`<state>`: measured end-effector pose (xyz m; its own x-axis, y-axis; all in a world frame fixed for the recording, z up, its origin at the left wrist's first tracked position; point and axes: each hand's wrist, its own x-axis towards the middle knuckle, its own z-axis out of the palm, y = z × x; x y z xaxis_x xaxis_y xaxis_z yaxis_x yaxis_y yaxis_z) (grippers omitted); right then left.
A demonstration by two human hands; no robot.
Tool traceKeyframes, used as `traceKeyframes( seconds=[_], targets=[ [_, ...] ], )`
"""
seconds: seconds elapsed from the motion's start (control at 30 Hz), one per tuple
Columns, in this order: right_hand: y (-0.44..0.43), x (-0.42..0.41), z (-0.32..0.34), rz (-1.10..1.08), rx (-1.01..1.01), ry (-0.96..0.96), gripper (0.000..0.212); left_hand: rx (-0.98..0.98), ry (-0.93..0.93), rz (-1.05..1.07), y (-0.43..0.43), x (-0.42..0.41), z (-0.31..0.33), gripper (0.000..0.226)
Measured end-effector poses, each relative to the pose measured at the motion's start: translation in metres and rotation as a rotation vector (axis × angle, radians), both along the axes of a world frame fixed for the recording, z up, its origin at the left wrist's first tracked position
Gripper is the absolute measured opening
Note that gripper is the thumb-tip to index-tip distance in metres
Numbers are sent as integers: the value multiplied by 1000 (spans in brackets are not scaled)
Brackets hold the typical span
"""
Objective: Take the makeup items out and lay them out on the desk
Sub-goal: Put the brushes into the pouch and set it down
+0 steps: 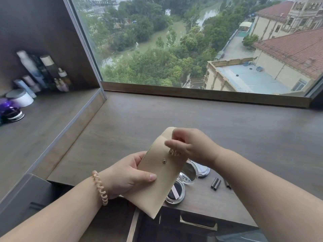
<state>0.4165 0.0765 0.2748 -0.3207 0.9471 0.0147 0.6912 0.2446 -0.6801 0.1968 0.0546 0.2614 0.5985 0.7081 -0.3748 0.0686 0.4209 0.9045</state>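
My left hand (128, 173) grips a beige pouch (160, 179) with a metal snap, held above the desk's front edge. At the pouch's open top, my right hand (189, 145) pinches a small gold ribbed item (173, 152) that is mostly hidden by the fingers. On the wooden desk (174, 119) behind the pouch lies an open round compact (185, 179) with a mirror and a dark puff. Right of it lie two dark slim tubes (215, 184) and another dark stick (227, 184).
A raised shelf at the left carries bottles and tubes (42, 72), a white jar (21, 98) and a purple item (7, 109). A large window (192, 41) runs behind the desk. A drawer with a gold handle (198, 223) sits below the desk front.
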Motion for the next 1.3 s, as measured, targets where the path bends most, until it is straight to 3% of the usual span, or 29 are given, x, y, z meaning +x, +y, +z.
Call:
traceKeyframes(
  seconds=[0.07,0.13,0.3,0.4,0.57,0.8,0.93,1.03,1.17,1.23,1.3],
  targets=[
    [-1,-8,3,45,113,-184,39,6,1,-16,-1,3,-1,42],
    [-2,-11,4,59,172,-225,40,6,9,-27,-2,5,-2,44],
    [-5,-17,0,114,201,-81,46,-19,-39,-186,4,15,6,52],
    [-3,-20,-1,104,203,13,50,-8,-50,-129,6,24,7,46],
    [19,-4,-12,-212,163,260,49,3,-79,-73,-1,33,-1,55],
    [26,5,-18,-238,140,182,39,-24,-87,-65,-2,35,-10,58],
    [19,15,-26,-564,181,436,33,-64,-91,37,-1,35,-16,53],
    [8,18,-38,-707,24,477,35,-85,-94,143,3,32,-23,51],
    [-6,6,-42,-397,-397,715,34,-73,-120,203,6,35,-31,49],
    [-10,0,-42,-250,-482,858,10,-78,-127,220,6,38,-33,47],
    [-9,-1,-45,-221,-448,937,11,-102,-105,257,7,41,-36,43]
  ],
)
